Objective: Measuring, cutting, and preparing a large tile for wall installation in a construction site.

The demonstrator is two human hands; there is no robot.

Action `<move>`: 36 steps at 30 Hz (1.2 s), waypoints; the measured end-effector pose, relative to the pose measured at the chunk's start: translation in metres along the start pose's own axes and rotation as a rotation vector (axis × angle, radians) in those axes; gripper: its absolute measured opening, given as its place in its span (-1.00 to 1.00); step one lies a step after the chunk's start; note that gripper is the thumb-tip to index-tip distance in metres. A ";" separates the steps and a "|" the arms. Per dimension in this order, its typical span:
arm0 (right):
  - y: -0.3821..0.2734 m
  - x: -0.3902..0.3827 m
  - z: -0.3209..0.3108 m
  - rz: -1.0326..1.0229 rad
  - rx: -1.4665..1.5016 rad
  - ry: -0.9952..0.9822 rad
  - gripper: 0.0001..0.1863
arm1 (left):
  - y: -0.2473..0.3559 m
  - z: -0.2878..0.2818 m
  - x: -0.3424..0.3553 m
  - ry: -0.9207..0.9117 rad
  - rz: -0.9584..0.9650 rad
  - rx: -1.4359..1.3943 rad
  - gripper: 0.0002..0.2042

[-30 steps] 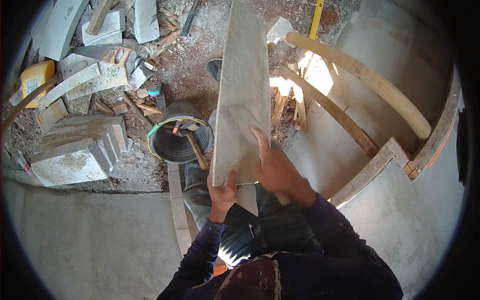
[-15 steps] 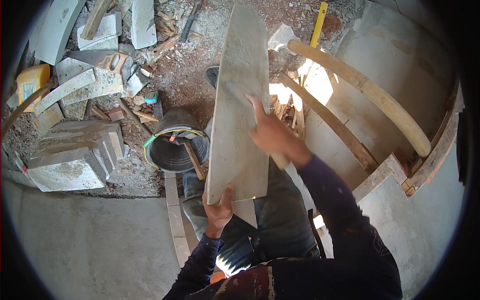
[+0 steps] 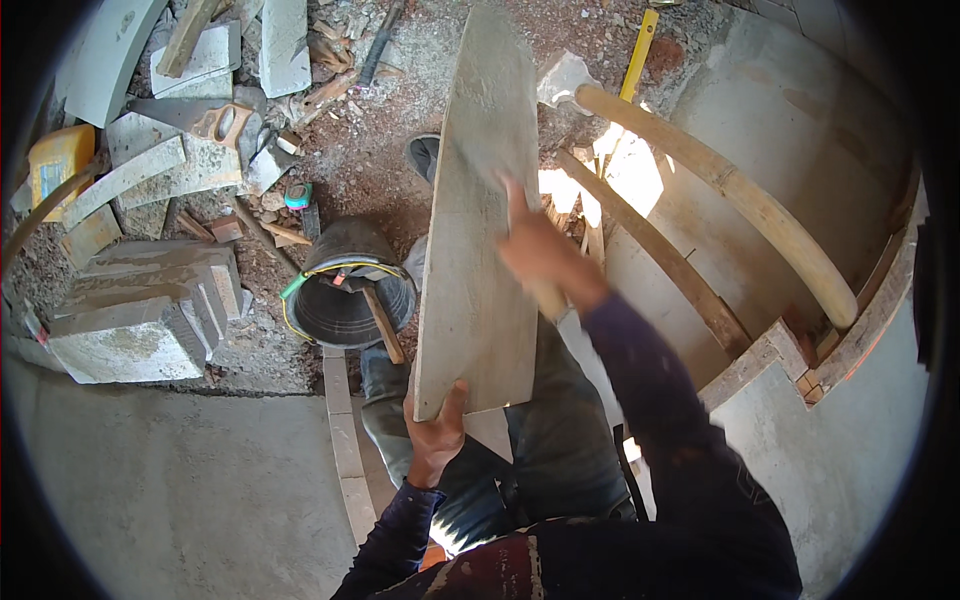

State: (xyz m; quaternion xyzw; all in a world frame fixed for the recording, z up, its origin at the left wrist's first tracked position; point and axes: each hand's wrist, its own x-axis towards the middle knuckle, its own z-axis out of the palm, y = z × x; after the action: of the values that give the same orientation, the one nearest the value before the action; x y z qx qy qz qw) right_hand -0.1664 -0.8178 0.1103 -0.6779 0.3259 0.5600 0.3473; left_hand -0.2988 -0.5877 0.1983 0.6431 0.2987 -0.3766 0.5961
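Observation:
A long, flat grey-brown board (image 3: pixel 478 290) with a pointed far end stands before me, its near end close to my thighs. My left hand (image 3: pixel 436 430) grips its lower left corner, thumb on the face and fingers behind. Over the board's right half, my right hand (image 3: pixel 545 250) is closed around a wooden-handled tool (image 3: pixel 546 300), index finger stretched forward along it. Motion smears the tool's front end, so its kind cannot be made out. Left of the board stands a black bucket (image 3: pixel 352 300), holding a wooden-handled tool (image 3: pixel 383 325).
At the left lie stacked blocks (image 3: pixel 145 315), a handsaw (image 3: pixel 225 122), a yellow jerrycan (image 3: pixel 62 170) and a teal tape measure (image 3: pixel 298 195). Curved wooden poles (image 3: pixel 730 180) lean at the right. A yellow level (image 3: pixel 638 55) lies on the rubble at the far side.
The board's near end has dropped slightly toward me, with my left hand still on it. My right hand has shifted a little to the left over the board. The view has also shifted slightly.

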 end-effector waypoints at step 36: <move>0.040 0.028 -0.028 0.044 0.157 -0.023 -0.15 | 0.006 0.002 0.001 -0.031 -0.012 0.006 -0.75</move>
State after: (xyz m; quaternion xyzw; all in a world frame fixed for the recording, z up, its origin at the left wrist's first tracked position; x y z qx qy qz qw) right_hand -0.1802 -0.8651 0.0821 -0.6346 0.3799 0.5479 0.3908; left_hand -0.2930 -0.5901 0.2004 0.6371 0.2922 -0.3908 0.5966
